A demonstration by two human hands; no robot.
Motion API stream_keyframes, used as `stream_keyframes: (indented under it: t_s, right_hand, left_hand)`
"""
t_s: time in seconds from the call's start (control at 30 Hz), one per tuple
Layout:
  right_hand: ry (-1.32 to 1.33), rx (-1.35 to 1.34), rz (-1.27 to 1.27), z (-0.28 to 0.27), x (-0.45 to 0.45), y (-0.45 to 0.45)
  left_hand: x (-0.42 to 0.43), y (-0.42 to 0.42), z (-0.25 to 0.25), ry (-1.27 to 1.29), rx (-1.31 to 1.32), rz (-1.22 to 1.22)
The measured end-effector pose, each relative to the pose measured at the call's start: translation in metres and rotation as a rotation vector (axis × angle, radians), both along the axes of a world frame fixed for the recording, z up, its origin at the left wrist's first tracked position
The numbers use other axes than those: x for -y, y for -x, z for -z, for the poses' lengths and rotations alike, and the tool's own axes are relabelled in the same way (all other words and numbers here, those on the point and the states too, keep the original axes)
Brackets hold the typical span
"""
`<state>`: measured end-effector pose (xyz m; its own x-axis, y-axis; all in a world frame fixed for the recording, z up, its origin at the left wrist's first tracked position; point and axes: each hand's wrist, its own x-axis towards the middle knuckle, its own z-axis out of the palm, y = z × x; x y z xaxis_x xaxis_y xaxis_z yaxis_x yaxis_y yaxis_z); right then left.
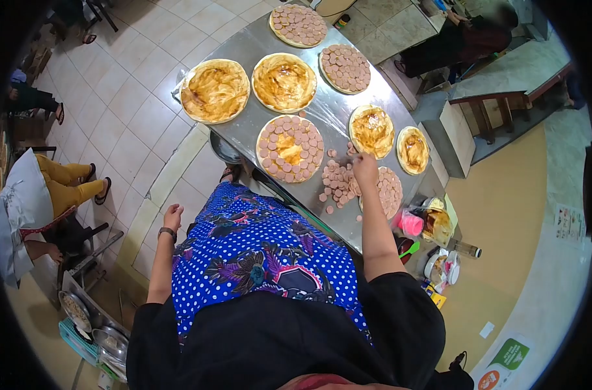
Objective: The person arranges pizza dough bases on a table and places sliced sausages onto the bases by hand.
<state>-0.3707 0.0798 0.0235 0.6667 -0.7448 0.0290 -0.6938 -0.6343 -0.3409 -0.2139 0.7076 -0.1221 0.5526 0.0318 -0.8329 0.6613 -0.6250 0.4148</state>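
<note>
My right hand reaches over the metal table, fingers pinched together on a sausage slice at the edge of a sauced pizza base. Just below the hand lies a loose pile of sausage slices. My forearm partly covers a slice-topped pizza. Left of the pile is a pizza ringed with slices, its sauced middle bare. My left hand, with a dark watch at the wrist, hangs beside the blue dotted apron. Its fingers are loosely curled and a little apart, with nothing visible in them.
Sauced bases and slice-covered pizzas stand farther along the steel table. A pink container, a bottle and tubs crowd the right end. One person stands at left, another at upper right.
</note>
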Motion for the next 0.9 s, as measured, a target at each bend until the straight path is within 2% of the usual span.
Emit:
stream_keyframes:
  t_s: [0.07,0.2,0.27,0.3,0.37,0.43,0.5,0.57,0.6,0.67,0.7,0.77,0.87,0.9]
  right_hand:
    - [0.149,-0.085,-0.039,0.010,0.011,0.029]
    - [0.036,-0.003,0.021,0.029,0.017,0.045]
    - [-0.156,-0.060,0.096,0.033,0.026,0.045]
    - [-0.155,-0.058,0.097,0.028,0.023,0.039]
    - [-0.301,0.183,0.117,0.008,0.006,0.012]
    - [-0.606,0.373,0.026,0.003,-0.019,-0.021]
    - [-0.762,0.416,-0.059,-0.006,-0.061,-0.064]
    - [-0.941,0.270,-0.002,-0.030,-0.101,-0.104]
    - [-0.942,0.272,-0.003,-0.019,-0.110,-0.115]
    - [-0.613,0.165,-0.269,0.006,-0.119,-0.132]
    - [-0.614,0.165,-0.270,0.008,-0.123,-0.137]
    - [-0.253,0.121,-0.381,0.009,-0.127,-0.141]
    - [-0.204,0.166,-0.362,-0.012,-0.123,-0.132]
    - [-0.233,0.182,-0.280,-0.013,-0.116,-0.124]
  left_hand:
    - [-0.001,0.001,-0.002,-0.009,-0.009,0.022]
    - [0.004,-0.002,-0.002,-0.027,-0.026,0.050]
    - [0.007,-0.007,-0.005,-0.018,-0.015,0.049]
    - [0.012,-0.010,-0.006,-0.005,-0.002,0.044]
    - [0.017,-0.016,-0.005,0.007,0.021,0.036]
    - [0.021,-0.017,-0.005,0.015,0.037,0.032]
    - [0.025,-0.018,-0.005,0.025,0.036,0.041]
    - [0.027,-0.016,-0.004,0.031,0.035,0.041]
    - [0.027,-0.015,-0.004,0.036,0.033,0.039]
    - [0.026,-0.013,-0.006,0.031,0.043,0.035]
    - [0.023,-0.011,-0.005,0.029,0.049,0.032]
    - [0.017,-0.007,-0.002,0.013,0.042,0.029]
    - [0.010,-0.003,-0.001,-0.007,0.019,0.026]
    - [0.007,-0.002,-0.003,-0.014,0.004,0.021]
